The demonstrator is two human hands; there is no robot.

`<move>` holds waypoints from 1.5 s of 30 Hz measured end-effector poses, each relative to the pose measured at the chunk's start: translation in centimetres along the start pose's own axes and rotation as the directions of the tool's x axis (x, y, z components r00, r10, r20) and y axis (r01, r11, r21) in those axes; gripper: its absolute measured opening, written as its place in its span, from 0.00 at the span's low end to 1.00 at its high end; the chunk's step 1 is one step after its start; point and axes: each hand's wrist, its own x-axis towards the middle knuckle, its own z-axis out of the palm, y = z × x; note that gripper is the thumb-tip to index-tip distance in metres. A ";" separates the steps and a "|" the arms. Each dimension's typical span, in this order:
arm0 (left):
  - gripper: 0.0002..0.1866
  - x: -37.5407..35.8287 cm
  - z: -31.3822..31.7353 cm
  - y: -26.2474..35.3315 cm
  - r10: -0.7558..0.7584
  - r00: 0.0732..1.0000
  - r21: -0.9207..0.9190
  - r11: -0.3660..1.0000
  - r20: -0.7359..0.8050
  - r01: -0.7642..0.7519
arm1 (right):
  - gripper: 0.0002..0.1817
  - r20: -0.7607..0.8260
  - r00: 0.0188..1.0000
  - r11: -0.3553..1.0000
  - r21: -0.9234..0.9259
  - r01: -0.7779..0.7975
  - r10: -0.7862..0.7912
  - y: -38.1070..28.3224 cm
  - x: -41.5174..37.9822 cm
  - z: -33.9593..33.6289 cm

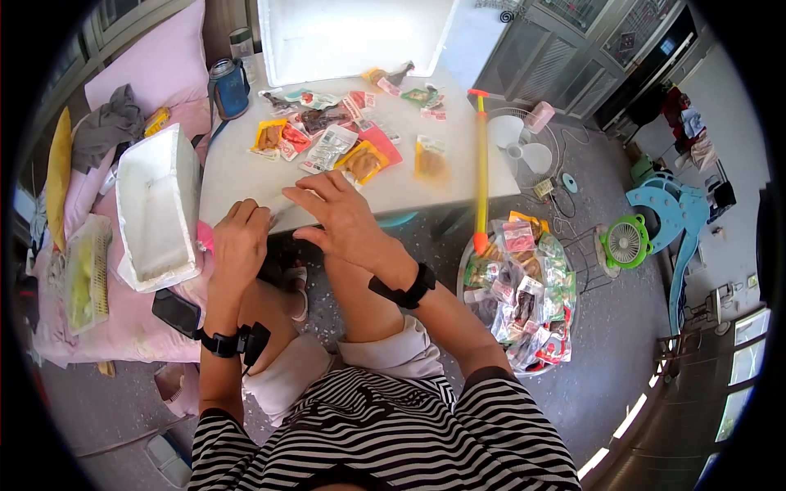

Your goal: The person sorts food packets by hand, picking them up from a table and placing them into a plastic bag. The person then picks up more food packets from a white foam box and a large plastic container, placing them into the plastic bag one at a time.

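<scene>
My left hand (241, 237) is closed at the table's front edge, fingers bent together; what it pinches is too small to tell. Beside it, my right hand (340, 221) has its thumb and fingers apart. Something thin and see-through (282, 214) shows between the two hands. Just beyond my right hand, a yellow packet (363, 162) and a silver-white packet (330, 147) lie on the white table (454, 176). Several more packets are heaped behind them, including a red and yellow one (268, 137). A pale packet with a yellow end (431, 158) lies apart at the right.
A large white foam box (356, 41) stands at the back, a smaller one (155, 209) at left on pink bedding. A blue flask (230, 88) is at the table's left. Right are a yellow rod (481, 172), a container heaped with packets (524, 303) and a green fan (628, 241).
</scene>
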 end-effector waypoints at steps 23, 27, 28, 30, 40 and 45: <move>0.19 0.8 -0.9 16.4 0.282 0.957 -0.616 0.767 0.071 -0.180 | 0.03 -0.060 0.962 0.698 -0.677 -0.234 0.265 -1.3 -19.1 -29.3; 0.19 -0.2 -1.0 14.0 0.169 0.979 -0.601 0.796 0.116 -0.066 | 0.05 -0.212 0.900 0.379 -0.852 -0.361 0.381 1.9 -21.6 -35.6; 0.19 -0.5 -1.0 13.4 0.139 0.981 -0.601 0.799 0.137 -0.029 | 0.06 -0.214 0.886 0.344 -0.864 -0.368 0.411 2.8 -22.5 -36.1; 0.18 -0.9 -1.4 12.6 0.071 0.990 -0.555 0.832 0.122 0.009 | 0.07 -0.225 0.853 0.267 -0.885 -0.381 0.472 5.9 -26.3 -36.1; 0.13 -6.1 -1.5 2.7 -0.202 0.971 -0.335 0.913 0.130 0.235 | 0.07 -0.196 0.756 0.645 -0.417 -0.641 0.625 5.5 -26.0 -20.7; 0.09 -8.1 -2.8 -1.3 -0.402 0.914 -0.280 0.873 0.049 0.399 | 0.02 -0.052 0.834 0.824 -0.132 -0.551 0.549 2.3 -18.1 -13.9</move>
